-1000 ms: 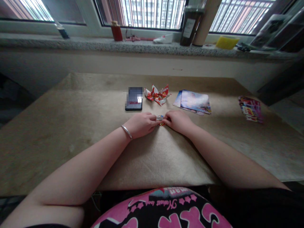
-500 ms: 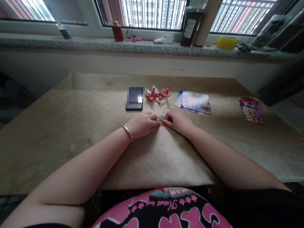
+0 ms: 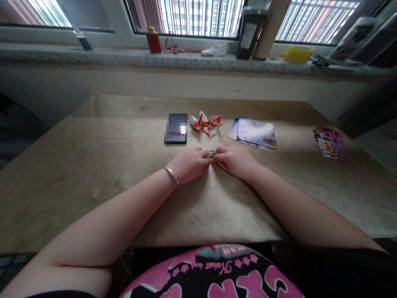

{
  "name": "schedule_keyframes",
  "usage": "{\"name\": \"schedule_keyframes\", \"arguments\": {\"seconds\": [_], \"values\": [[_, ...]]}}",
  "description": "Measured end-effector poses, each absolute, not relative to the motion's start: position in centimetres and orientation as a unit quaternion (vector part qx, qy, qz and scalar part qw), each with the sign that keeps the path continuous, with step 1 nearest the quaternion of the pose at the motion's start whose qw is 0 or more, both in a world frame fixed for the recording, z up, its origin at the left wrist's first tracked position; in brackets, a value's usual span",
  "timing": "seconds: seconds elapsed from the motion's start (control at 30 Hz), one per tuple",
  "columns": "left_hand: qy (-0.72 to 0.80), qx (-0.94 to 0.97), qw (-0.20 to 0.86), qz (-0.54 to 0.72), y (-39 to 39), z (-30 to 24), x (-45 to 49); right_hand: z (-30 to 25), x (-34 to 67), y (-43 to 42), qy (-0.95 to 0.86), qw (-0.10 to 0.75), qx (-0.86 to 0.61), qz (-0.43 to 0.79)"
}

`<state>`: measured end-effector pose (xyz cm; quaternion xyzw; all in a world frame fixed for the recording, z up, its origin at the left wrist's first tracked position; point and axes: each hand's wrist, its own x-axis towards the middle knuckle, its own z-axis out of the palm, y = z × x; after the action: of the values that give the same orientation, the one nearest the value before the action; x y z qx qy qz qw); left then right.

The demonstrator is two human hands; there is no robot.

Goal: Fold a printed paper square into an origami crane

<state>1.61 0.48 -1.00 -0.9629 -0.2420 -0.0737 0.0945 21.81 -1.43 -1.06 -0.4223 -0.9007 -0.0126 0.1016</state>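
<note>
Between my two hands is a small folded piece of printed paper [image 3: 211, 154], white and yellow with touches of blue and red; fingers cover most of it. My left hand [image 3: 192, 164], with a silver bangle at the wrist, has its fingers closed on the paper's left side. From the right, my right hand [image 3: 233, 159] pinches the other side, thumb and fingertips together. Just beyond them rests a red-and-white folded paper shape [image 3: 206, 124] with pointed petals. Left of that shape lies a dark phone [image 3: 176, 129], partly pixelated.
A small stack of bluish printed sheets [image 3: 257, 132] lies right of the folded shape. Farther right are reddish-purple printed cards [image 3: 330, 143]. Behind the beige table [image 3: 77, 174], the stone windowsill [image 3: 118, 60] holds a red container [image 3: 153, 41], a dark bottle [image 3: 248, 35] and a yellow item [image 3: 298, 55].
My left hand has shifted slightly right, closer to my right hand. The fingers of my right hand have closed further over the paper, leaving less of it showing.
</note>
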Motion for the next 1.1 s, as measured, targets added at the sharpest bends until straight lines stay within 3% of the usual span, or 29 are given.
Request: {"name": "schedule_keyframes", "arguments": {"seconds": [0.87,1.1], "values": [[-0.249,-0.964,0.011,-0.096,1.3,-0.8,0.7,0.0,23.4,-1.6,-0.883,0.059,-0.465,-0.015],[-0.243,-0.967,0.039,-0.064,0.9,-0.2,0.8,0.2,23.7,-1.7,-0.878,0.045,-0.477,-0.007]]}}
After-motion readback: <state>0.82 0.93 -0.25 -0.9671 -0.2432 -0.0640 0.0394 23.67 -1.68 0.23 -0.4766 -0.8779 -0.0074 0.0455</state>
